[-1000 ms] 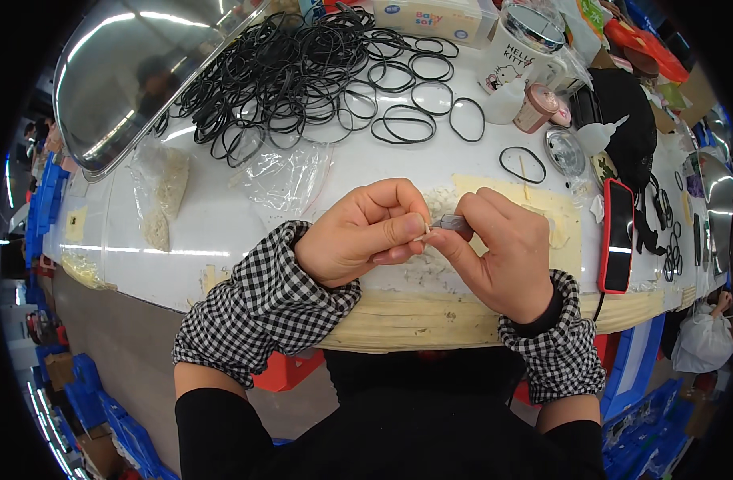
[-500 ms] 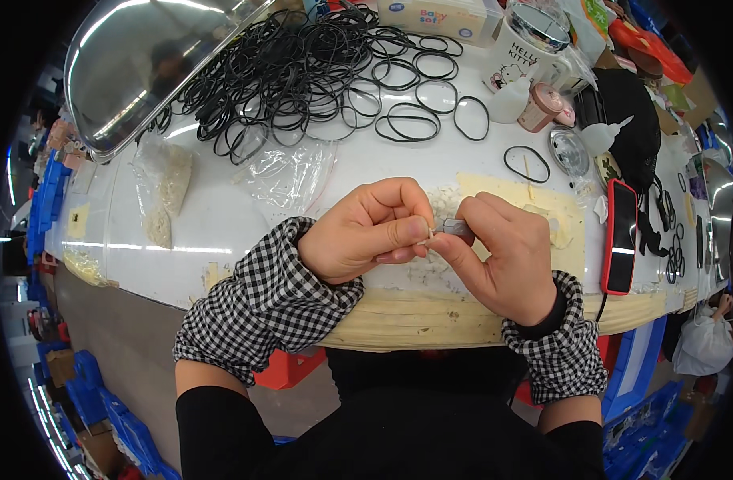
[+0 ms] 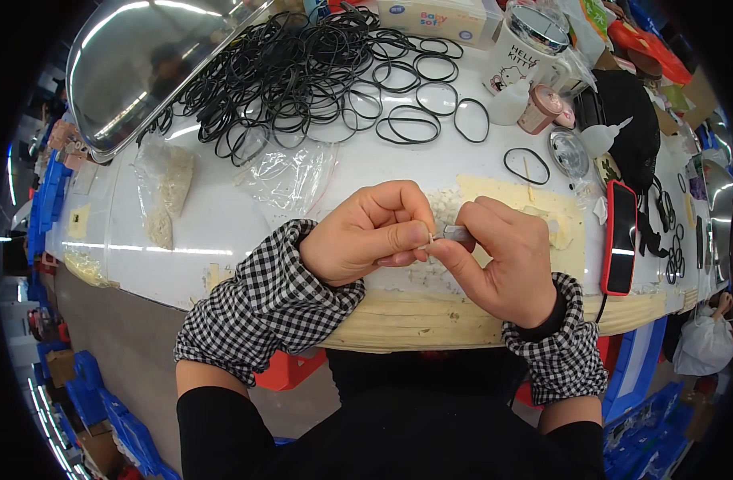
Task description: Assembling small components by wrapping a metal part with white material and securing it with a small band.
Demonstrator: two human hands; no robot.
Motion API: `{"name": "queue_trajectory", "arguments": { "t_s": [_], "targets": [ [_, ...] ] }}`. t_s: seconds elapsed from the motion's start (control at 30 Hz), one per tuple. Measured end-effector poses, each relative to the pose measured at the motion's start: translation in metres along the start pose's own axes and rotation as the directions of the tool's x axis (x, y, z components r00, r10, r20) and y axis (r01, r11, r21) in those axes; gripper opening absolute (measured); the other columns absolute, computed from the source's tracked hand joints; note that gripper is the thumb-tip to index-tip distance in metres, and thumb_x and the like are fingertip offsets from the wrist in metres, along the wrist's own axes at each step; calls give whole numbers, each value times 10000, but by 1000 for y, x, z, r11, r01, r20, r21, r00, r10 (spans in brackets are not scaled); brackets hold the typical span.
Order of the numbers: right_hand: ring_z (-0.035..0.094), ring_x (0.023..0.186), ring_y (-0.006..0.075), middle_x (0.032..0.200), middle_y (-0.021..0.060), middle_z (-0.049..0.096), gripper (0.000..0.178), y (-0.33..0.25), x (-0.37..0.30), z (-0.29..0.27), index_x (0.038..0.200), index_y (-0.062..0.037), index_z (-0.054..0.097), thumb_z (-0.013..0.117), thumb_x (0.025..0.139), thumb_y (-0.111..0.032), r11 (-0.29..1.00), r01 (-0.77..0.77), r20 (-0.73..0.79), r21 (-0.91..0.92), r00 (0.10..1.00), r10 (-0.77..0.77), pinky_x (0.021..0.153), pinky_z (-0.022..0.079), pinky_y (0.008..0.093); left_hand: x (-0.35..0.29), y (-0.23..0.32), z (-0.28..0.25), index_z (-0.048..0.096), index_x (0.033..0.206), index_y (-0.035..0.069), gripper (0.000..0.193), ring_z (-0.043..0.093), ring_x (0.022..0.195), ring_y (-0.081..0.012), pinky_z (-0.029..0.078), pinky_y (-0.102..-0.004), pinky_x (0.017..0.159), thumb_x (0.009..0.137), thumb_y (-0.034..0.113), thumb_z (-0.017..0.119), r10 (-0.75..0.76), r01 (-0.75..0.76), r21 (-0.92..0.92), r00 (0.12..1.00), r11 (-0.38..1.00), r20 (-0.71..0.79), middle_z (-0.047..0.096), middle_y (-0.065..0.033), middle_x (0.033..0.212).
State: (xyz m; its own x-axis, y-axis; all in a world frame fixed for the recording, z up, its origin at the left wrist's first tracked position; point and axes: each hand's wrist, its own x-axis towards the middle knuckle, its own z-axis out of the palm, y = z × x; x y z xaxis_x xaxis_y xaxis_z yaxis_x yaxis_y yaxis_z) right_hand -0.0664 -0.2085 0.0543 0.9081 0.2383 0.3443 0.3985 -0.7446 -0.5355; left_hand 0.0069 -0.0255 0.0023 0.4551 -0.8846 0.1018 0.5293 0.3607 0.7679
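Over the table's near edge, my left hand [image 3: 374, 232] is closed in a pinch on a small pale piece [image 3: 431, 238], too small to name in kind. My right hand [image 3: 506, 256] is closed around a short, flat grey metal blade [image 3: 456, 233], its thumb tip close against the pale piece. Both hands almost touch at the fingertips. Beneath and behind them, small whitish bits [image 3: 444, 202] are scattered on the table, beside a yellowish sheet [image 3: 562, 200] stuck to its surface.
A large heap of black rubber rings [image 3: 302, 72] covers the table's far side. A clear bag of pale pieces [image 3: 166, 188] and an empty-looking clear bag [image 3: 290, 176] are at left. Right of my hands lies a red-framed phone [image 3: 620, 240]; a white mug [image 3: 518, 60] stands farther back.
The grey blade has tilted and shows a narrower side now. My hands have shifted only slightly, still closed and fingertip to fingertip.
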Motion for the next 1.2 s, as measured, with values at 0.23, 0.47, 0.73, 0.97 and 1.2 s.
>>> {"name": "queue_trajectory", "arguments": {
  "t_s": [0.23,0.47,0.73,0.97,1.2],
  "targets": [
    [485,434,166,557,16,495,343,2,1,3,658,-80,508,692,794,-336,998,47,-44,-45,998,-49,384,340,282,-1,-1,-1,477,882,54,125,386,602,-52,329,-174,538,930,154,535,0,0,-7,1000,1000,4,485,-18,752],
    [489,435,173,540,25,499,355,1,0,0,634,-79,511,683,799,-342,1000,17,14,-18,1000,-16,386,342,289,-1,-1,0,483,889,59,110,381,601,-49,327,-173,538,932,149,531,-3,3,22,1000,1000,-1,485,-16,757],
    [517,471,200,560,47,525,319,-1,3,-11,647,-59,518,681,801,-288,995,-50,140,87,989,37,428,376,298,3,-1,-2,499,896,56,110,388,621,-45,331,-173,540,942,155,504,-38,33,-37,987,999,-156,512,-6,781],
    [573,561,222,674,80,573,116,8,-3,4,798,-46,581,674,753,-100,984,-170,-24,58,985,172,507,443,306,4,-2,-6,538,876,47,125,437,618,-75,355,-198,542,918,163,516,-89,26,-160,911,987,-403,574,-26,800],
    [602,621,256,750,79,596,155,10,-6,10,881,-66,603,652,733,-69,977,-177,83,-121,979,188,547,465,343,2,1,-11,449,754,77,214,411,619,-116,347,-222,544,920,194,383,-86,-58,-394,938,917,-337,517,-52,743]
  ]
}}
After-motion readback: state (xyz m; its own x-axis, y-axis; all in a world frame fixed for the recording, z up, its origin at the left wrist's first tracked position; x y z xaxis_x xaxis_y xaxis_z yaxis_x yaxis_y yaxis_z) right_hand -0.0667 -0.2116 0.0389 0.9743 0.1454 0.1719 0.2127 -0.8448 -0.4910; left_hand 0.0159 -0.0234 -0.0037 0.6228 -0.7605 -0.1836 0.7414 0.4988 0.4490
